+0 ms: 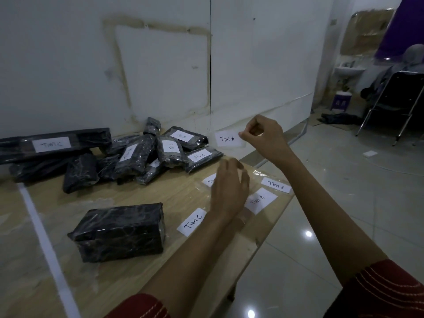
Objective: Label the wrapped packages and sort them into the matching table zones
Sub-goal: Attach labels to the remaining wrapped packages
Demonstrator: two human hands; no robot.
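Held: the right hand (263,136) is raised past the table's far corner. Thumb and forefinger are pinched together on the right edge of a white label (228,139) marked "TIM A". The label hangs in the air in front of the wall (160,65), touching nothing else.

Lower: the left hand (229,187) is over the table (128,196), back upward, fingers bent down toward a clear sheet (258,173). It is blurred, and I cannot tell whether it grips anything or only touches.

Loose slips on the table around the left hand:
- two marked "TIM A", one (276,185) near the right edge and one (260,200) just beside the hand;
- one marked "TIM C" (192,222) by the wrist;
- one (209,180) half hidden behind the fingers.

Near package (119,232): a black, film-wrapped block with no label showing. It lies alone, right of a white tape (43,237) strip that crosses the table.

Pile (146,154): black wrapped bundles heaped at the far edge by the wall. Several bear white labels, and those I can read say "TIM C".

Long package (55,143): on the pile's left, labelled "TIM C".

Sleeves (385,292): red, at the bottom of view.

Chair (394,102): on the tiled floor, well apart to the right.
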